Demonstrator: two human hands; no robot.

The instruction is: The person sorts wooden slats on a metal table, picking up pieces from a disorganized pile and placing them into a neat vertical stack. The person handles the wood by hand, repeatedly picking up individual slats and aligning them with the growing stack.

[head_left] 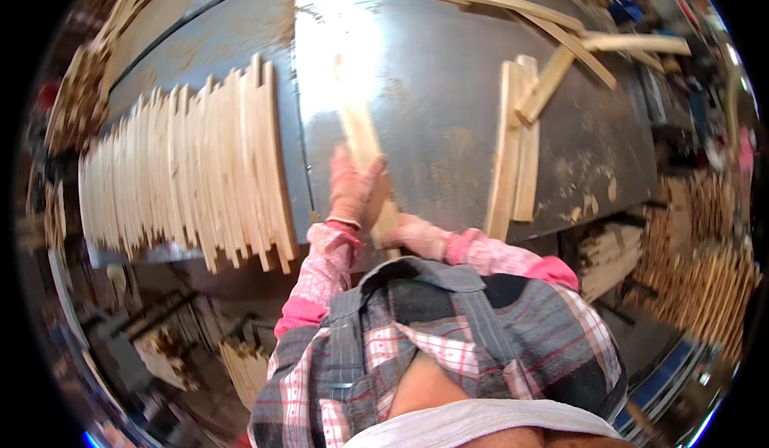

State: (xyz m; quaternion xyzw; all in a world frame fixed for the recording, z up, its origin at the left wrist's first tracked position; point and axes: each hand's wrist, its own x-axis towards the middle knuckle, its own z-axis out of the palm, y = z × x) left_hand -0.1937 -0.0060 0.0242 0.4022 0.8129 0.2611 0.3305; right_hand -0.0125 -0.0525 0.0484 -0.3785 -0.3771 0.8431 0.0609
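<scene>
A pale wooden strip (360,127) lies lengthwise in front of me over the metal tabletop (436,127), its far end washed out by glare and motion. My left hand (352,187), in an orange-pink work glove, grips the strip's left side, with the thumb across its top. Close to the body, my right hand (415,236), also gloved, holds the strip's near end; its fingers are partly blurred. To the left, several similar strips (192,159) lie side by side in a wide row with uneven ends.
On the right, two upright-lying strips (511,143) sit beside a slanted short piece (547,83). More loose strips (521,7) cross along the far edge. Stacked wood (697,264) stands beyond the table at right, and bundles (247,368) sit below at left.
</scene>
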